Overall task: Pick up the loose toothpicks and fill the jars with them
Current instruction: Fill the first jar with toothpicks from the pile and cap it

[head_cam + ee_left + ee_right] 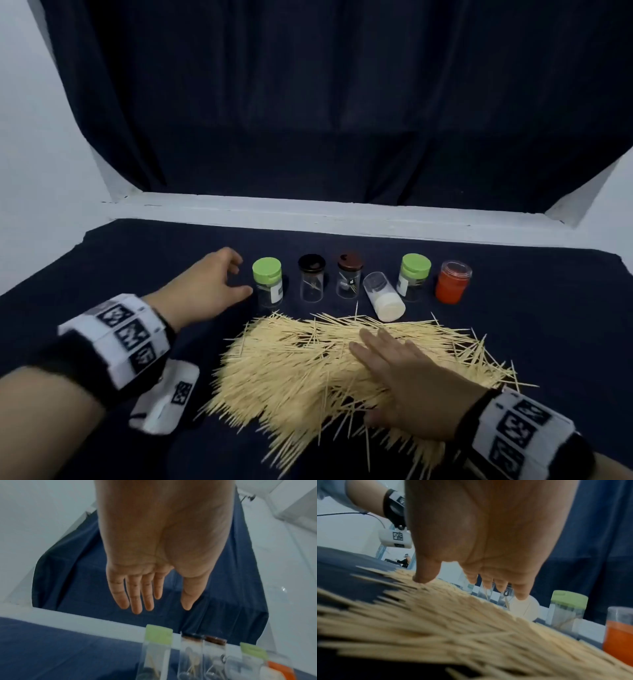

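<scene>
A big heap of loose toothpicks (308, 370) lies on the dark cloth in front of a row of jars. From the left stand a green-lidded jar (267, 286), a black-lidded jar (311, 282) and a brown-lidded jar (349, 275). A white-capped jar (383, 296) lies on its side, then come a second green-lidded jar (413, 277) and an orange jar (452, 282). My left hand (239, 278) hovers open just left of the first green jar (157, 649), its fingers (135, 601) straight and empty. My right hand (380, 371) lies flat on the heap (453, 622), thumb (424, 574) touching toothpicks.
The dark cloth (137, 257) covers the table up to a white ledge (308, 212), with a dark curtain (325, 102) hanging behind it. A white wrist device (168, 397) hangs under my left forearm, close to the heap's left edge.
</scene>
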A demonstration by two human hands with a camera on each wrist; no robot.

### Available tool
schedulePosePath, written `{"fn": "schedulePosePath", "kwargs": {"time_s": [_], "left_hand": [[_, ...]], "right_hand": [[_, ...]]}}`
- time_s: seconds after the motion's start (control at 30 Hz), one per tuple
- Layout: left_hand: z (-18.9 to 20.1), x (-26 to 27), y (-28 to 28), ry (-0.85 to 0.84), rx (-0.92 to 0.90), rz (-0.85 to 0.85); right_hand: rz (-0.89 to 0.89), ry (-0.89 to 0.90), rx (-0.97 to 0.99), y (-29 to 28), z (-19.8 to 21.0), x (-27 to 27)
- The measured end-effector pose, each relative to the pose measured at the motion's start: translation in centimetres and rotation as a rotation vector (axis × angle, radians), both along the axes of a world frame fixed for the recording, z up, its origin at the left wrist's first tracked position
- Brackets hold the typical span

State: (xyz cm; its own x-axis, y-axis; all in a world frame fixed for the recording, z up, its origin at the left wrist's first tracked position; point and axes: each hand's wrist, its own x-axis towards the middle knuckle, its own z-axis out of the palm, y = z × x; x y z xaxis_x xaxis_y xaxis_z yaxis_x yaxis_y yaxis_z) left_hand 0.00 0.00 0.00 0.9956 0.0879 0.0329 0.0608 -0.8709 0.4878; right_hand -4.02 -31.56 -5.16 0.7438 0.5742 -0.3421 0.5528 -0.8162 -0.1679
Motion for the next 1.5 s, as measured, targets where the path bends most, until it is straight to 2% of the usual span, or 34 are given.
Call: {"fn": "schedulePosePath", "kwargs": {"time_s": [0.1, 0.4, 0.6, 0.8, 1.0, 1.13, 1.3, 1.37, 1.5], "left_hand": [[-1.4, 2.9, 0.4, 0.095, -0.013, 0.037], [-3.6, 7.5, 0.1, 0.218, -0.093, -0.105], [-4.3, 7.7, -0.3, 0.129, -0.088, -0.1], [-2.5, 5.9, -1.1, 0.033, -0.118, -0.073], [0.1, 2.6, -3.3, -0.158, -0.19, -0.1], [1.0, 0.5, -5.2, -0.293, -0.165, -0.151], [1.2, -1.0, -7.6, -0.315, -0.146, -0.184], [1.1, -1.4, -8.7, -0.314, -0.14, -0.226], [1.3, -2.0, -11.2, -0.347, -0.106, -0.32]], "right_hand": [[0.016, 0.048, -0.056, 0.5, -0.7, 0.8], [0.048, 0.114, -0.202, 1.7, -1.3, 1.4], [0.057, 0.169, -0.205, 1.6, -1.4, 1.8], [0.063, 0.2, -0.165, 1.5, -1.3, 2.0], [-0.051, 0.219, 0.028, 1.6, 1.1, 2.3], [-0.102, 0.153, 0.228, 1.2, 3.0, 2.7], [-0.281, -0.061, 0.612, 1.3, 6.0, 2.6], [-0.364, -0.057, 0.779, 1.8, 6.9, 2.1], [-0.459, -0.032, 0.958, 2.1, 7.4, 1.4]]}}
